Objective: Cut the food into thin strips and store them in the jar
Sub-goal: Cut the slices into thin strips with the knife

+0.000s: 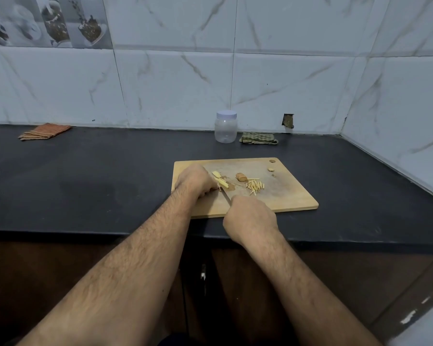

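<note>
Centrally, pale ginger slices (220, 181) are pinned on the wooden board (290, 193) under the curled fingers of the left hand (193, 179). A knife (226, 194) is gripped by the right hand (249, 217), its blade just beside the slices. Cut strips (255, 186) and a brown stub (241, 177) are listed to the right, apart. A clear lidded jar (225, 126) is placed behind, on the black counter (98, 176), beside a checked cloth (258, 138); an orange cloth (44, 131) is noted far left.

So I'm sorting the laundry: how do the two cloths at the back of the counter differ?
The orange striped cloth lies far left, away from the jar; the green checked cloth lies just right of the jar. The orange one is spread flatter, the green one is bunched. Both are folded and untouched.
</note>
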